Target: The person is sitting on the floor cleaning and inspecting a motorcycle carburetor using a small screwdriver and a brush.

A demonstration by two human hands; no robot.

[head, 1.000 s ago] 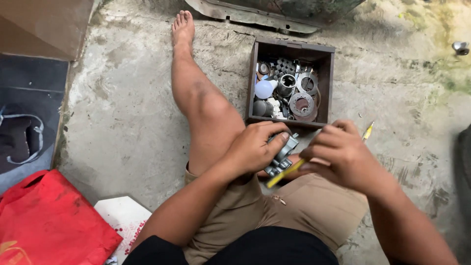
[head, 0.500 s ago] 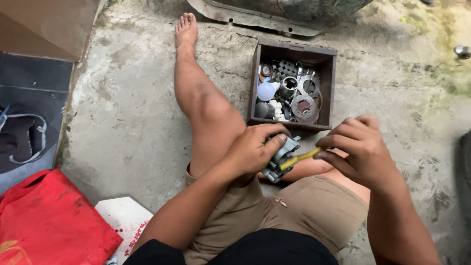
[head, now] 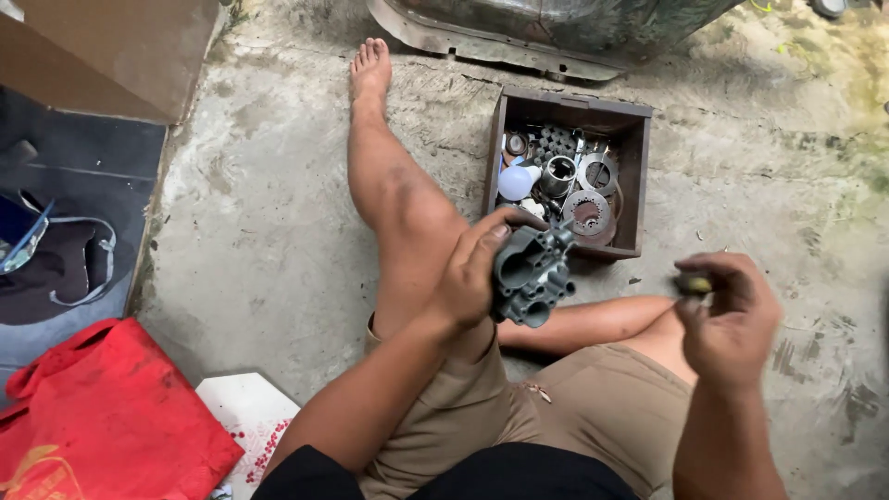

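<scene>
Floor: bare concrete, parts box (head: 637,176) ahead, red bag (head: 102,426) at left.
Left hand (head: 472,273): grip clenched on grey carburetor (head: 532,271), held above knee.
Right hand (head: 732,319): pinching small dark tool (head: 693,283), apart from carburetor.
Progress: mid-work; tool off the part.

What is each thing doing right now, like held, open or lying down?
Left hand: gripping the grey metal part, lifted above the leg.
Right hand: closed on a small dark tool, blurred.
Wooden box: open, full of metal pieces.
Red bag: lying flat on the ground.
</scene>
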